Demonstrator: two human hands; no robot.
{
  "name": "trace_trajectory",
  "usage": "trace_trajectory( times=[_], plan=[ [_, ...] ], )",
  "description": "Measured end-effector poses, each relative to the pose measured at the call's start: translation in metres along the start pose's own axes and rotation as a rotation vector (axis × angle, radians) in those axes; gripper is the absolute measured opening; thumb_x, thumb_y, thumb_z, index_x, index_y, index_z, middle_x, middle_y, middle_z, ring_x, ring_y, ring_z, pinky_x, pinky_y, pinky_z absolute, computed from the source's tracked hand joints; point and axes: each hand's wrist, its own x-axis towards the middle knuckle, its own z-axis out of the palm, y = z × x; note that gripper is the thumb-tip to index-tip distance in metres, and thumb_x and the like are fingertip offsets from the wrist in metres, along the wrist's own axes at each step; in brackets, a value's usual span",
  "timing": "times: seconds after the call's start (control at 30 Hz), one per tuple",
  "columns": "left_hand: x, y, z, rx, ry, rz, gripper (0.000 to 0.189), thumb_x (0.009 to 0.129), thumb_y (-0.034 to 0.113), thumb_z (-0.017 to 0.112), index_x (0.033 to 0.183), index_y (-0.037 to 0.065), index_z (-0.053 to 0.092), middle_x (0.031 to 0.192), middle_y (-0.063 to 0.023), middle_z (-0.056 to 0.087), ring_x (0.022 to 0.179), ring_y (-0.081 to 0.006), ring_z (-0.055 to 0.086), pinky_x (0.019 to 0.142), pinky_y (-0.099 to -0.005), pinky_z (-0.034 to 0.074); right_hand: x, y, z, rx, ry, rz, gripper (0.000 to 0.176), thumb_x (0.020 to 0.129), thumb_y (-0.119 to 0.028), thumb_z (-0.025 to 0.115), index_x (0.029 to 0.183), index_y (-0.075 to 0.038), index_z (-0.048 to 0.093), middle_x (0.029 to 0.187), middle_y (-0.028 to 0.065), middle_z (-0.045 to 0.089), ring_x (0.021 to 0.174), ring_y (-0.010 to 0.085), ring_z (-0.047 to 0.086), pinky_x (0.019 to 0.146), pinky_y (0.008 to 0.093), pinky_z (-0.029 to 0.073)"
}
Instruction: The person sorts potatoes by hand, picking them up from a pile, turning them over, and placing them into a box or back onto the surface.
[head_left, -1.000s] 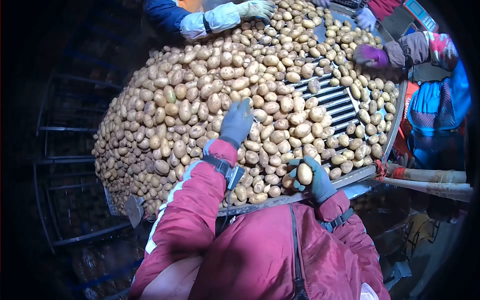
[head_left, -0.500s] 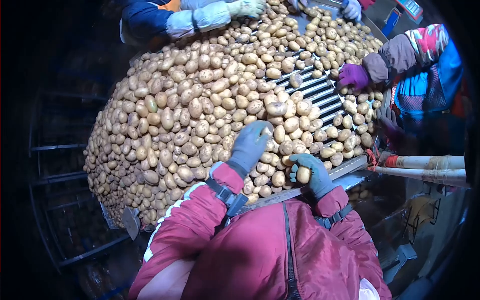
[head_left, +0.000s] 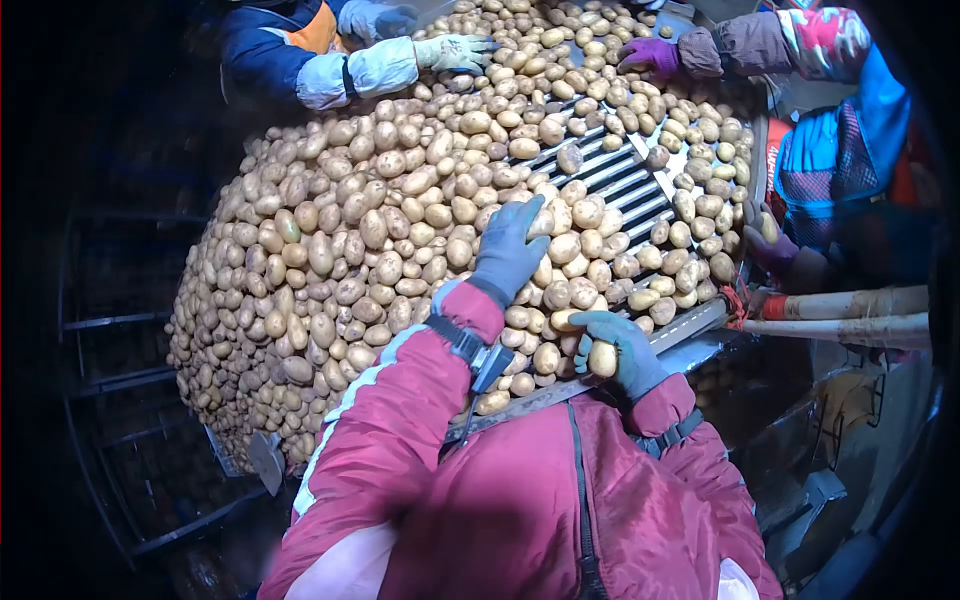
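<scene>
My left hand (head_left: 508, 250), in a grey-blue glove, lies on the heap of potatoes (head_left: 375, 228). Its thumb and fingers are apart, with a potato (head_left: 542, 222) showing in the gap; a firm hold on it cannot be made out. Close to the front rim, my right hand (head_left: 625, 352) wears a similar glove and is closed round a pale yellow potato (head_left: 602, 359). Another potato (head_left: 565, 320) lies by its fingertips. Beside my hands, loose potatoes rest against the slatted metal grate (head_left: 618, 188).
A metal rim (head_left: 545, 400) runs in front of my body. Across the heap, one person's pale glove (head_left: 455, 52) touches potatoes; at upper right is another person's purple glove (head_left: 650, 57). White pipes (head_left: 850, 318) stand off to the right.
My left hand has moved forward over the heap and its fingers have spread. My right hand stays near the rim with its potato. The purple-gloved hand has moved farther away across the potatoes.
</scene>
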Motion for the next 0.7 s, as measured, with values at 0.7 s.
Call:
trace_trajectory(
  times=[0.7],
  plan=[
    [-0.120,0.088,-0.099,-1.098,-0.275,-0.437,0.038,0.103,0.024,0.059,0.135,0.007,0.052,0.093,-0.0010,0.065,0.075,-0.0068,0.058,0.060,-0.0239,0.048,-0.010,-0.031,0.060,0.179,-0.168,0.109,0.056,0.101,-0.039,0.062,0.141,-0.001,0.055,0.100,0.0111,0.069,0.071,0.0175,0.068,0.062,0.0291,0.055]
  ],
)
